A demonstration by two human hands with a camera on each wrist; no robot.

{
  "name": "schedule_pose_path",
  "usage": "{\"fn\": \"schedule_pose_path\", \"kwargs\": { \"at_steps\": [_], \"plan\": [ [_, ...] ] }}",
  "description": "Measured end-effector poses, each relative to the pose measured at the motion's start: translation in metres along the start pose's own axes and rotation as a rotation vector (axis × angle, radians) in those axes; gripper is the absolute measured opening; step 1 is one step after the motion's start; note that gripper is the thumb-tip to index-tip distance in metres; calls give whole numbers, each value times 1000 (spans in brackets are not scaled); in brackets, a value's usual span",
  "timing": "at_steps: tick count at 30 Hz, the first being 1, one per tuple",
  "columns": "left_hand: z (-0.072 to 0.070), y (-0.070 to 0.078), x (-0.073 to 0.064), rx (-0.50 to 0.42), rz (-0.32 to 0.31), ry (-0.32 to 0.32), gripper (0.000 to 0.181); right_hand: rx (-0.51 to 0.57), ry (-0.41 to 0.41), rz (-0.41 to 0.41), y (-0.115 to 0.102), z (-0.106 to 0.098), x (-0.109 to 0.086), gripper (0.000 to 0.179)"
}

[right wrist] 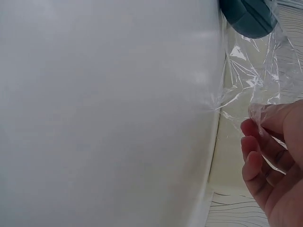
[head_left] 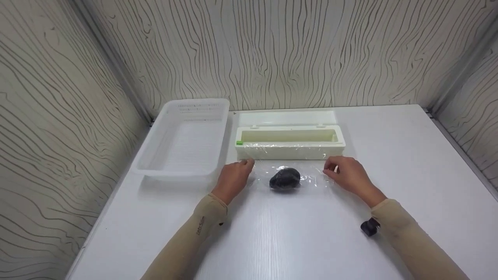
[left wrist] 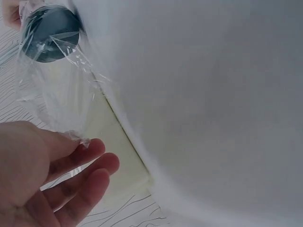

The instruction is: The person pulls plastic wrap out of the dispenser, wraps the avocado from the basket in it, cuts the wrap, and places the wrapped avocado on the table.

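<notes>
A dark, smooth, rounded object (head_left: 286,179) lies on the white table under clear plastic wrap (head_left: 311,179), midway between the hands. My left hand (head_left: 234,177) pinches the wrap's left edge between thumb and index finger; the left wrist view shows the film (left wrist: 61,101) bunched at the fingertips. On the other side, my right hand (head_left: 346,173) pinches the right edge, and the film (right wrist: 253,78) stretches from its fingertips toward the dark object (right wrist: 251,16). Just behind, the wrap runs up over the front of a cream dispenser box (head_left: 291,151), whose lid (head_left: 288,116) is folded back.
A white translucent plastic basket (head_left: 177,172) stands at the back left, beside the dispenser. A small green piece (head_left: 239,142) sits on the dispenser's left front rim. Wood-grain panels (head_left: 288,54) close off the table's back and sides.
</notes>
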State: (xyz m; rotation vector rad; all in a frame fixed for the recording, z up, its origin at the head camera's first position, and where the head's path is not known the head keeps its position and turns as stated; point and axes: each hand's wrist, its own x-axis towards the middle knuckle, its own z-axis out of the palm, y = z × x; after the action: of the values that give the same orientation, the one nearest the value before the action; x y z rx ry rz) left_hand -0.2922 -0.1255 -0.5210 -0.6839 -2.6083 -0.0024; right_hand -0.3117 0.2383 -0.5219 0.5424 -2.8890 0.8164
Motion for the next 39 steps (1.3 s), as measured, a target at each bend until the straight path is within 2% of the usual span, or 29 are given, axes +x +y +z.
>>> {"fn": "schedule_pose_path", "kwargs": {
  "at_steps": [2,4,7,9,11,13,16,20,24,26,29,31,34,36,39],
  "plan": [
    [1,1,0,-21,4,3,10,2,-11,-4,1,-1,0,2],
    [1,2,0,-48,3,-2,10,4,10,-22,0,-3,-1,1],
    [0,3,0,-75,-8,-28,10,-8,126,-86,-8,-6,-5,9],
    [-1,2,0,-87,-15,-46,10,-11,224,-166,-21,-6,-8,17],
    [-1,1,-1,-91,-20,-50,10,-11,279,-275,-38,-4,-12,23],
    [-1,0,-1,-96,-25,-41,10,-13,264,-386,-56,1,-14,30],
    [0,-2,-1,-99,-30,-16,10,-47,153,-486,-76,13,-15,48],
    [-1,-2,0,-112,-41,-32,7,-109,24,-449,-83,27,-12,63],
    [-4,-1,-1,-149,-71,-82,3,-104,-25,-396,-79,35,-8,64],
    [-6,-1,-2,-171,-89,-86,12,-84,-38,-384,-77,37,-6,63],
    [-10,2,-3,-191,-87,-40,29,-60,-45,-373,-76,38,-3,62],
    [-13,6,-2,-209,-58,-13,34,-52,-48,-364,-75,38,-2,62],
    [-18,16,-2,-234,32,-5,26,-41,-44,-359,-74,38,0,60],
    [-20,24,-1,-252,90,-41,26,-36,-38,-365,-73,37,1,59],
    [-20,34,1,-245,139,-115,45,-20,-44,-370,-72,35,3,58]
  ]
}}
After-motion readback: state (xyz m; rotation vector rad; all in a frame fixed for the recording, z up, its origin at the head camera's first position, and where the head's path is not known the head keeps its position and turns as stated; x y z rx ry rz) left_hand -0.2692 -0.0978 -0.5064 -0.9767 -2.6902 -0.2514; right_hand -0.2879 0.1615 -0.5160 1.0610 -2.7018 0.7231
